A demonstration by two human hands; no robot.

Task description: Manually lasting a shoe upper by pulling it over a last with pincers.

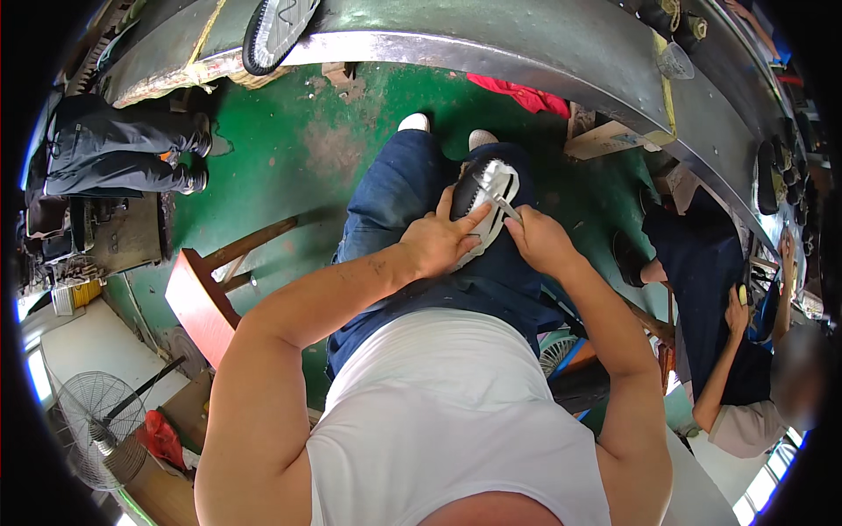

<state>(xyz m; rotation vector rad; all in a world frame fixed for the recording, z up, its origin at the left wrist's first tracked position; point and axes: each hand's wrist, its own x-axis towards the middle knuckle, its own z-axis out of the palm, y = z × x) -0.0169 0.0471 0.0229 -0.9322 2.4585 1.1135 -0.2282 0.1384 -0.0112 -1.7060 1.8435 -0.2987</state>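
Observation:
A dark shoe [469, 186] lies across my thighs with its pale underside turned up and a toothed, stitched-looking edge around it. My left hand [436, 242] grips its left side, with the thumb and fingers pressed onto the shoe. A slim, light metal hand tool [503, 206] is pinched in my right hand [542, 240], its tip touching or just over the underside; its exact kind is too small to make out.
A long metal-topped bench [561, 63] curves across the front, with another shoe sole [279, 33] on its edge. Left stands a wooden stool [202, 302] and a floor fan [103, 430]. A seated co-worker [702, 272] is at right; another person's legs [123, 147] show at left.

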